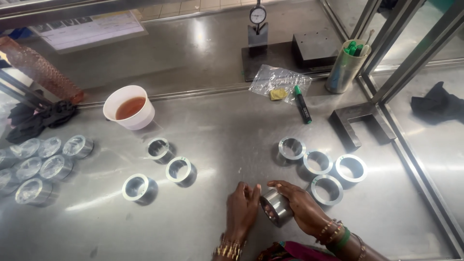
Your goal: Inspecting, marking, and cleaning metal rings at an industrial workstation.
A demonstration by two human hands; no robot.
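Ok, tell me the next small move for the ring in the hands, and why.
Probably set the metal ring upright beside the four rings on the right. Left hand and right hand cradle it tilted on its side, while every other ring on the steel table stands flat, and that group lies closest.

We are at an inspection bench in a machine workshop or factory. The steel table is the landmark. At its far edge stands a dial gauge on a dark base plate, with a dark metal block just beside it. Across the table lie machined metal rings, and at its left edge a cluster of more rings wrapped in clear film. On its right side sits a dark U-shaped steel piece. Metal frame bars rise at the table's right.
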